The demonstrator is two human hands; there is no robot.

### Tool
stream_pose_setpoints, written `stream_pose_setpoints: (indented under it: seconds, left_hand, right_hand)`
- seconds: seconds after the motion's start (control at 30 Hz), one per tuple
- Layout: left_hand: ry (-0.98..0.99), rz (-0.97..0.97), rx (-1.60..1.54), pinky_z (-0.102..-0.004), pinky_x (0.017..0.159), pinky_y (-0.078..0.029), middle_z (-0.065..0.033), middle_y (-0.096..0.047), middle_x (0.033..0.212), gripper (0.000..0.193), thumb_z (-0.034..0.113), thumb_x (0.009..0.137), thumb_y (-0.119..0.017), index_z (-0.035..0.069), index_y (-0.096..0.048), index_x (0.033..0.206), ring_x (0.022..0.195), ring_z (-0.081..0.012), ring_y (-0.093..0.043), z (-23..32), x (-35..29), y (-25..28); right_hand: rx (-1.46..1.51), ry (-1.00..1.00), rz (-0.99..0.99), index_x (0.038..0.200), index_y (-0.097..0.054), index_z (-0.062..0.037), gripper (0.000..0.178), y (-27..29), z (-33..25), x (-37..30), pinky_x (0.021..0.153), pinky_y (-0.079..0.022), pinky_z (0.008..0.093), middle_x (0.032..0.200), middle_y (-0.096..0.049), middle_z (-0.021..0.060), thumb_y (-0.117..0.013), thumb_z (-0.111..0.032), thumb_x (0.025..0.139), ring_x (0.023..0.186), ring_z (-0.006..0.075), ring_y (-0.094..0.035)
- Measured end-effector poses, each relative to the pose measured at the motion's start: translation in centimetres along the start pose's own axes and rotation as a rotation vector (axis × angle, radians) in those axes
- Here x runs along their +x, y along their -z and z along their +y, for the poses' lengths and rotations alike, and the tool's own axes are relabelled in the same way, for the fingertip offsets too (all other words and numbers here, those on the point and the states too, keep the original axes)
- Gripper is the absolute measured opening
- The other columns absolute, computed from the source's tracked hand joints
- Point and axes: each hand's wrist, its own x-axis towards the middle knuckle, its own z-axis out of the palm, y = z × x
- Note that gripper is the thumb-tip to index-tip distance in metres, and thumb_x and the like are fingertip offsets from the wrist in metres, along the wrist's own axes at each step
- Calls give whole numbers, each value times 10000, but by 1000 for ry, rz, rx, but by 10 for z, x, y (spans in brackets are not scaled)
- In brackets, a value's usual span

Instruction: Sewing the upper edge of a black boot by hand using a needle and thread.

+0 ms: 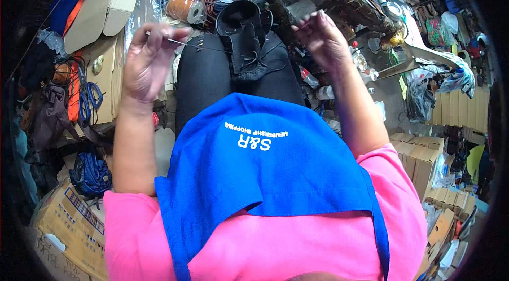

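Observation:
A black shoe [245, 50] lies across my thighs, its opening away from me and its laces near its middle. My left hand [151, 61] is raised left of it, thumb and fingers pinched on a long thin needle [175, 42]. From the needle's end a fine dark thread [212, 49] runs toward the shoe. My right hand [324, 40] is up in the air on the shoe's other side, fingers bent and drawn together. Whatever those fingers hold is too fine to make out. Neither hand touches the shoe.
A blue apron [212, 175] covers my lap. Beyond the shoe lies a spool of orange cord [185, 9]. Blue-handled scissors [90, 98] hang at the left near cardboard sheets [108, 79]. Bottles [324, 93] and stacked cardboard boxes [416, 159] crowd the right.

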Motion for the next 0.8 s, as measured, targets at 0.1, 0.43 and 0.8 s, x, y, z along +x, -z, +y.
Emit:
stream_pose_setpoints:
  seconds: [0.1, 0.43, 0.8]
  left_hand:
    - [76, -61, -291, -289, 672, -447, -44, -573, 826, 124, 217, 961, -541, 96, -531, 937, 722, -141, -537, -12, 0, 1]
    - [-8, 416, 285, -194, 492, -337, 35, -450, 720, 117, 210, 963, -546, 97, -525, 983, 611, -39, -398, 23, -54, 168]
    - [-199, -588, 1173, -349, 904, -470, -109, -610, 1078, 309, 136, 749, -730, 67, -618, 1029, 1063, -304, -580, -73, 48, -51]
  right_hand:
    - [107, -81, 3, 1018, -544, -105, 305, -24, 9, 1, 875, -478, 453, 928, -604, 81, -571, -394, 926, 887, 204, -586]
    - [-505, 156, 546, 1033, -633, -77, 286, 191, -97, -61, 558, -403, 225, 770, -562, -51, -624, -331, 902, 646, 58, -477]
    - [-1423, 171, -356, 924, -683, -47, 145, -21, -2, -6, 802, -480, 286, 885, -623, 57, -688, -35, 780, 893, 160, -607]
